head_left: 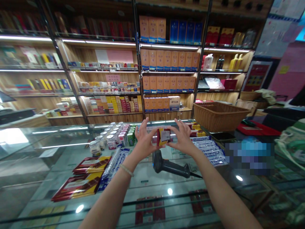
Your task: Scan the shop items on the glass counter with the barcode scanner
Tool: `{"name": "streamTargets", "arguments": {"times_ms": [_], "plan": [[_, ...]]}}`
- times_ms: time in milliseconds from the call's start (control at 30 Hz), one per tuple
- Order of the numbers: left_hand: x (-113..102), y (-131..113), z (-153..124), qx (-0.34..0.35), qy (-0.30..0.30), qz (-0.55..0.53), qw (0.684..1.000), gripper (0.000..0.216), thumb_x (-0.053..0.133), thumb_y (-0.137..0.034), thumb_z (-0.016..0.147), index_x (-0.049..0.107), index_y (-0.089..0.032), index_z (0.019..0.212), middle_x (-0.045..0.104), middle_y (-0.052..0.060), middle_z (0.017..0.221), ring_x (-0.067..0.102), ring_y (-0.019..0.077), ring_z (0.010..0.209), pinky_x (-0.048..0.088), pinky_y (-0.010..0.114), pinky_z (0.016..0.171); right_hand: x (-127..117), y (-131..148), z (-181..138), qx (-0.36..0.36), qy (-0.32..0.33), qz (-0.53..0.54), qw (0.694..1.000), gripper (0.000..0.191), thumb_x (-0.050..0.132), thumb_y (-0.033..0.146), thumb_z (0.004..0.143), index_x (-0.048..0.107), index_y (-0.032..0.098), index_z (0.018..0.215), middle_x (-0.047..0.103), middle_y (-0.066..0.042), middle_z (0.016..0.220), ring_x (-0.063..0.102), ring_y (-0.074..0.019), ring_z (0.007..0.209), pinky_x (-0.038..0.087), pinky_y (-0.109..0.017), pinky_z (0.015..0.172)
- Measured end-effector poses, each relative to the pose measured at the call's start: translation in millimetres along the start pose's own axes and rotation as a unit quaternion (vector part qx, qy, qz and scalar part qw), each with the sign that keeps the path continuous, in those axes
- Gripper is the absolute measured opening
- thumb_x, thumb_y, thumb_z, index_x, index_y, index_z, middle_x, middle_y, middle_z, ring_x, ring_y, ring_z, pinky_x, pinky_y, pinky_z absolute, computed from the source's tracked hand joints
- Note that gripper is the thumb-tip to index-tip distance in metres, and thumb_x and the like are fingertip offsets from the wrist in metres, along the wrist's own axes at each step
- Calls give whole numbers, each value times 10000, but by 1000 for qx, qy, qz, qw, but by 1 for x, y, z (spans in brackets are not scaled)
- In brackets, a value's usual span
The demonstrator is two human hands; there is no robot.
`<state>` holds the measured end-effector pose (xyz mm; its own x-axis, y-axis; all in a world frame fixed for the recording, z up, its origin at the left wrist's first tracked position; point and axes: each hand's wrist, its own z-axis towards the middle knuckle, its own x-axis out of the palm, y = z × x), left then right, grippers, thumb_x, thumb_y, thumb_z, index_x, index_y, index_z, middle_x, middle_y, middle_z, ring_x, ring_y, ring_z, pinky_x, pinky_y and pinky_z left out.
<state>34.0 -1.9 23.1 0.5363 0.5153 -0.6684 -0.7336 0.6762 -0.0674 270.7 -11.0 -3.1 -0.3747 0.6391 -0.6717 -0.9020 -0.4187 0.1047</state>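
Observation:
A small red-and-yellow packet point(164, 136) with a white barcode label facing me is held up between both hands. My left hand point(145, 136) pinches its left edge between thumb and finger, other fingers raised. On the right edge, my right hand point(182, 137) grips it the same way. Just below lies a black handheld barcode scanner point(170, 167) on the glass counter, its cable running off to the right. Left of my hands are red-and-yellow chocolate packets point(82, 186), blue-and-white stick packs point(114, 165) and small jars point(111, 141).
More blue-and-white packs point(209, 151) lie right of my hands. A wicker basket point(220, 116) stands at the counter's back right, beside a red tray point(258, 128). Lit shelves with boxed goods point(169, 60) line the wall. The glass counter point(140, 194) has goods inside.

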Motion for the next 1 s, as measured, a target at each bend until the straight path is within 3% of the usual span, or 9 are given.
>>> {"name": "streamTargets", "arguments": {"times_ms": [333,467,533,733,1000], "plan": [[8,19,-1,-58,32,7,998,739,772,-665,743,612,-247,1332,125,222,1702,146,450,1564,93,718,1198,-8,0,2,2,-41,-14,999,663,779,530,771,571,284,1350,302,-137,1637,224,-362,1531,182,-620,1204],[8,21,1,-107,12,10,994,1122,812,-722,649,373,-234,1559,170,273,1674,179,465,1551,128,731,1183,-8,0,2,5,-49,-25,998,650,784,514,772,577,262,1334,296,-146,1644,212,-355,1539,159,-611,1216],[5,19,1,-101,-10,29,994,1218,824,-737,615,312,-215,1590,189,279,1668,195,462,1547,111,714,1197,-8,0,2,7,-47,-38,998,632,783,503,774,585,250,1318,309,-151,1642,214,-356,1539,146,-610,1220],[-5,7,-1,-7,-30,117,993,968,868,-604,659,487,-329,1505,221,190,1695,206,431,1557,-15,664,1229,-6,4,1,0,-29,-66,997,617,771,491,779,586,231,1307,325,-157,1645,213,-366,1539,104,-619,1224],[-2,6,-2,11,-13,103,995,788,889,-505,672,599,-333,1384,259,143,1699,232,427,1553,-29,675,1235,-5,8,0,-15,-15,-64,998,617,753,498,793,586,236,1326,315,-157,1651,217,-366,1538,102,-625,1221]]}}
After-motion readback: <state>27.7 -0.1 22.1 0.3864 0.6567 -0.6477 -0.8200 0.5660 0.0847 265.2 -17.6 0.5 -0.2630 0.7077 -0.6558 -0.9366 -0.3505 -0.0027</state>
